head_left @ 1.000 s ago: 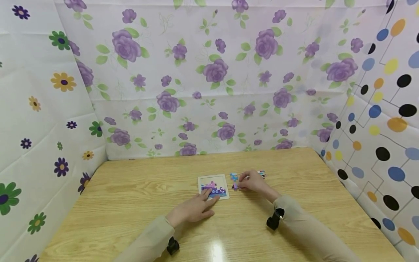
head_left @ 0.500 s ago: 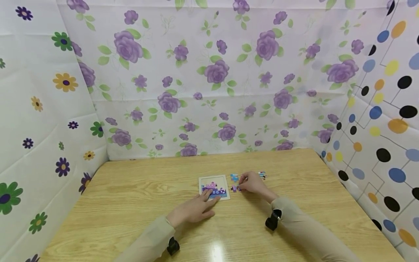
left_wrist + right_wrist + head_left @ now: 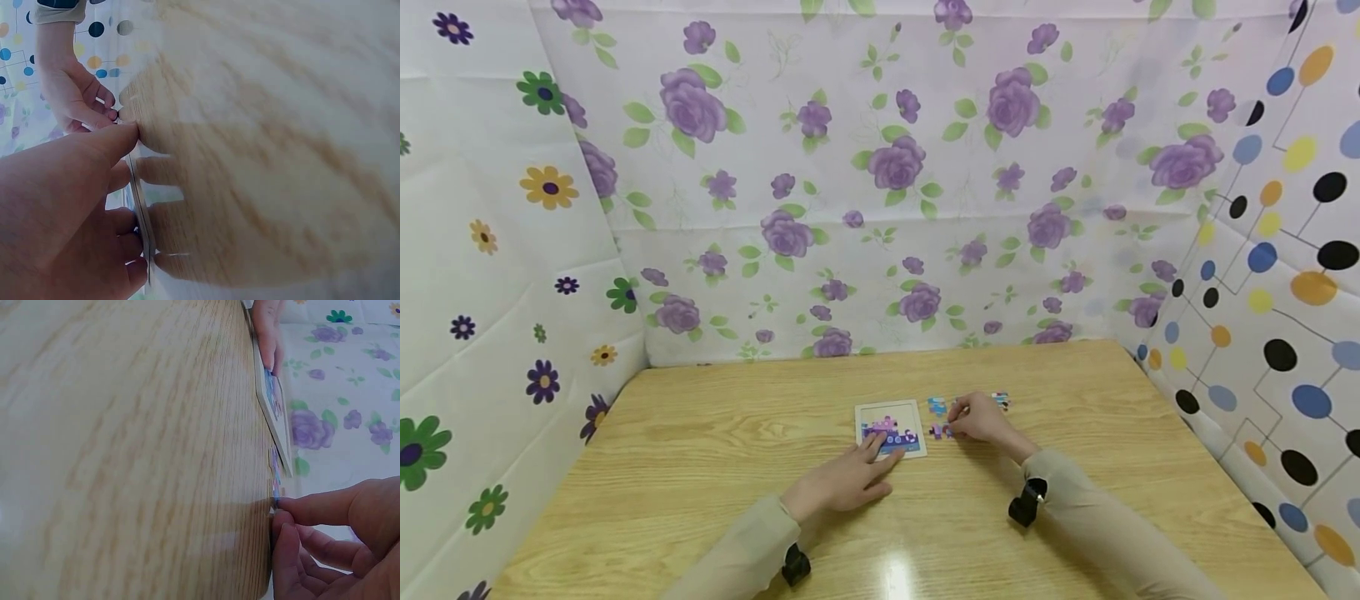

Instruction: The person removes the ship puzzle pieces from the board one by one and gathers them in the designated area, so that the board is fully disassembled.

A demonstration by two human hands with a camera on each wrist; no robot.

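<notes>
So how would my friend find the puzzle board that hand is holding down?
Look at the middle of the wooden table. The left hand rests its fingertips on a small square puzzle board with a white border and a purple-and-blue picture. Unlike the loose pieces to its right, it is one framed card.

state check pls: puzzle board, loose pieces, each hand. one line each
puzzle board: flat on table, partly filled, upper area bare.
loose pieces: scattered on table right of board, outside it.
left hand: fingers straight, resting on board's near edge.
right hand: fingertips pinching a piece at the table surface.
</notes>
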